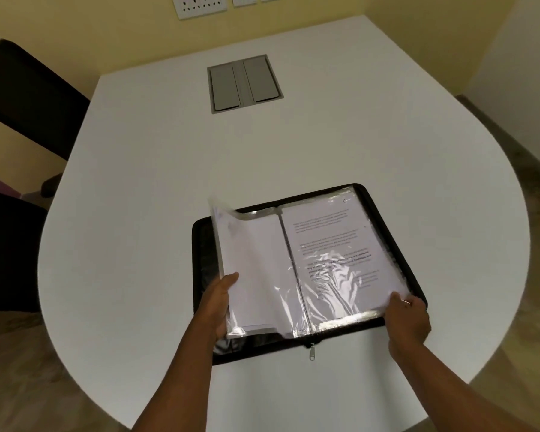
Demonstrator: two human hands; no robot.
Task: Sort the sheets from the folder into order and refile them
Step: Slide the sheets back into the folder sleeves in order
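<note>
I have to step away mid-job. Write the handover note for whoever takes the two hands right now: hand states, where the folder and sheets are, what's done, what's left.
Left hand: grips the near edge of the lifted plastic sleeves on the left side, holding them tilted up.
Right hand: pinches the near right corner of the printed page in its sleeve, which lies flat.
Folder: black zip type, open flat on the white table near its front edge, zipper pull toward the person.
Done: folder unzipped and opened.
Left: no sheet shows outside the folder yet; pull them out, sort them, refile, close.
</note>
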